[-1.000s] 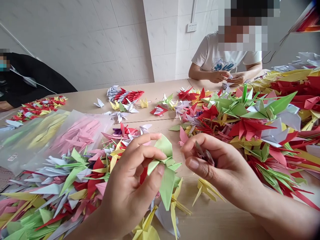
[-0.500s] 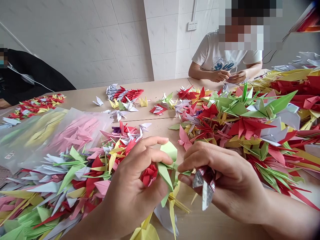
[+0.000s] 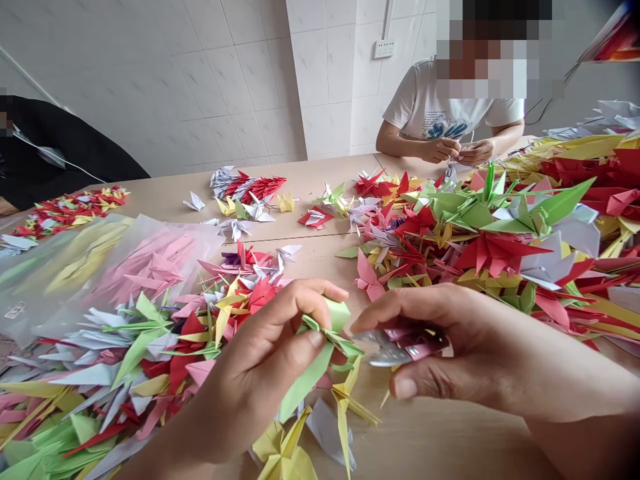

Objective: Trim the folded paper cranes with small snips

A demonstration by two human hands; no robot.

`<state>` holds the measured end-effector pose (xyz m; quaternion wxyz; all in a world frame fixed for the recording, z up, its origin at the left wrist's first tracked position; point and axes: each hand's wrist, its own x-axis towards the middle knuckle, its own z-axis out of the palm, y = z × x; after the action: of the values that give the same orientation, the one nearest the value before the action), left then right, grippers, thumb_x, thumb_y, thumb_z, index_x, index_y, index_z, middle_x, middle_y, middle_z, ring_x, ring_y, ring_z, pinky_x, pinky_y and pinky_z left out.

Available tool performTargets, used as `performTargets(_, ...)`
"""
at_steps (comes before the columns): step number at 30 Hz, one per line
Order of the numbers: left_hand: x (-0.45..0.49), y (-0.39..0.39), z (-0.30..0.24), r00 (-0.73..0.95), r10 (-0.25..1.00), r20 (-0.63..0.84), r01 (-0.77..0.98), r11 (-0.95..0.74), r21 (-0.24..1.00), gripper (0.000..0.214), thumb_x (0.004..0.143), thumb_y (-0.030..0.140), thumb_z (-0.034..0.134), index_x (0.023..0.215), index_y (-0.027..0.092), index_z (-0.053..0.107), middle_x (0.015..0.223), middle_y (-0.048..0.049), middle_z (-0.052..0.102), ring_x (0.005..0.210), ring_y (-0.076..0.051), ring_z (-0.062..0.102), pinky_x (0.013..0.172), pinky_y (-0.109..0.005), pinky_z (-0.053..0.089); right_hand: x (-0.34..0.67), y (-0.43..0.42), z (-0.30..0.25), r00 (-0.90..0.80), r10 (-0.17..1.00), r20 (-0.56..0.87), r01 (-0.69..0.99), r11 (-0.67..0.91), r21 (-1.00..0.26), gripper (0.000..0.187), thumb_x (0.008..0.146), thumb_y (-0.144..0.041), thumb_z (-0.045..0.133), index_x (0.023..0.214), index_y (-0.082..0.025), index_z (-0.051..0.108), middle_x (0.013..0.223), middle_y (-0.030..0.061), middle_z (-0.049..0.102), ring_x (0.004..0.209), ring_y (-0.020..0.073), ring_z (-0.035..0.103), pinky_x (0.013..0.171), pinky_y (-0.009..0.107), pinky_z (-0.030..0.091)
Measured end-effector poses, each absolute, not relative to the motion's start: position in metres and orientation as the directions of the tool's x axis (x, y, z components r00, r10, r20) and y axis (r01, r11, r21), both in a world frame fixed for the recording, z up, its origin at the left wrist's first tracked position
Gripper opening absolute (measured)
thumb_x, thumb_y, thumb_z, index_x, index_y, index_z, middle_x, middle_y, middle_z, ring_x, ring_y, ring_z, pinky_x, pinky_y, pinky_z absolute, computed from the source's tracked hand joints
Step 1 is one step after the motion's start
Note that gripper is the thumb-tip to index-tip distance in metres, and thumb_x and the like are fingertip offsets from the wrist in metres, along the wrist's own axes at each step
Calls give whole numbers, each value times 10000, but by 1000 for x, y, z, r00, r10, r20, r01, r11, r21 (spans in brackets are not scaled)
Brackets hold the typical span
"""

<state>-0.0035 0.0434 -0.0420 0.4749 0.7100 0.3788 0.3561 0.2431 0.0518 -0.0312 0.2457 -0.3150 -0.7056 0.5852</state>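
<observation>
Farthest back, a pale grey tiled wall (image 3: 250, 73) filled the upper part of the scene, and in front of it a light brown worktop (image 3: 435, 443) stretched from side to side. On its right rose a broad heap of folded paper pieces (image 3: 500, 253) in red, green, yellow, pink and pale grey. A looser heap of similar folded paper (image 3: 145, 373) spread over the left. Across the worktop, a person in a white short-sleeved T-shirt with a blue print (image 3: 447, 113) had both hands close together around something too small to identify; at far left was a 2nd person in black clothing (image 3: 75, 143). Translucent plastic bags (image 3: 207, 235) lay just beyond the looser heap, green, yellow and pink paper showing through.

In the foreground, 2 bare hands were raised over the worktop between the heaps. The left hand (image 3: 267, 360) had its thumb and fingers pinched on a folded light green paper piece with broad flaps (image 3: 307, 380). The right hand (image 3: 475, 353) had its fingers curled around a small tool with a pinkish-red body and a shiny tip (image 3: 417, 343). The tip pointed at the green piece, very near it; whether they touched could not be told. Below the left hand lay a yellow, star-like folded paper piece (image 3: 285, 453).
</observation>
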Motion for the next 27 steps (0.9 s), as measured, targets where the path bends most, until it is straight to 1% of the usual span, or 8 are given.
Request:
performTargets(4, -1, 42, -38, 421, 904, 71, 179, -160, 971, 175, 1010, 270, 496, 910, 303, 635, 1289, -4, 635, 1344, -256, 502, 925, -295, 527, 251, 54, -28, -616, 782, 96, 173, 254, -952, 200, 955, -215, 667, 1147, -272, 661, 973, -25, 703, 797, 100, 638, 671, 151, 499)
performTargets(7, 1, 41, -37, 441, 895, 63, 124, -131, 984, 132, 971, 232, 556, 927, 308, 654, 1284, 0, 641, 1074, -227, 664, 808, -290, 575, 248, 54, -26, -577, 798, 177, 268, 389, -881, 101, 988, -243, 622, 1076, -219, 665, 891, -12, 686, 745, 96, 623, 639, 150, 484)
performTargets(10, 1, 40, -37, 476, 879, 36, 65, -76, 995, 142, 950, 200, 580, 941, 316, 661, 1269, 9, 647, 873, -181, 700, 747, -289, 595, 245, 56, -27, -598, 749, 285, 327, 553, -766, 77, 994, -262, 612, 1002, -197, 651, 857, 3, 683, 710, 101, 623, 623, 166, 480)
performTargets(13, 0, 39, -36, 480, 877, 22, 39, -47, 998, 146, 939, 187, 596, 928, 314, 666, 1284, 14, 647, 990, -202, 702, 780, -277, 600, 245, 58, -30, -625, 685, 375, 338, 670, -661, 120, 1003, -284, 597, 1082, -204, 640, 924, 31, 721, 790, 132, 670, 684, 191, 506)
performTargets(16, -2, 40, -36, 483, 873, 65, 90, -123, 988, 161, 925, 167, 599, 941, 309, 672, 1264, 0, 659, 1120, -225, 664, 844, -273, 578, 245, 58, -33, -653, 634, 415, 356, 740, -571, 228, 1020, -274, 560, 1237, -229, 612, 1009, 50, 745, 901, 166, 699, 750, 217, 523)
performTargets(18, -4, 39, -37, 503, 862, 62, 100, -129, 987, 140, 931, 184, 590, 957, 301, 663, 1275, -19, 654, 1074, -233, 680, 828, -295, 581, 245, 58, -33, -662, 616, 427, 364, 762, -535, 275, 1027, -265, 542, 1295, -246, 597, 1001, 52, 746, 900, 176, 708, 747, 230, 529)
performTargets(22, -4, 40, -38, 531, 847, 35, 66, -82, 994, 126, 941, 195, 572, 973, 299, 636, 1286, -22, 640, 856, -190, 710, 744, -304, 586, 245, 57, -34, -668, 613, 422, 398, 773, -494, 287, 1034, -288, 522, 1306, -255, 605, 981, 56, 738, 864, 177, 713, 704, 229, 531)
performTargets(27, -1, 38, -38, 527, 849, 31, 66, -77, 995, 143, 939, 173, 558, 956, 304, 611, 1265, 5, 656, 964, -196, 675, 770, -281, 558, 244, 57, -35, -683, 606, 409, 396, 777, -489, 313, 1033, -269, 533, 1342, -241, 576, 995, 46, 718, 856, 143, 695, 711, 198, 514)
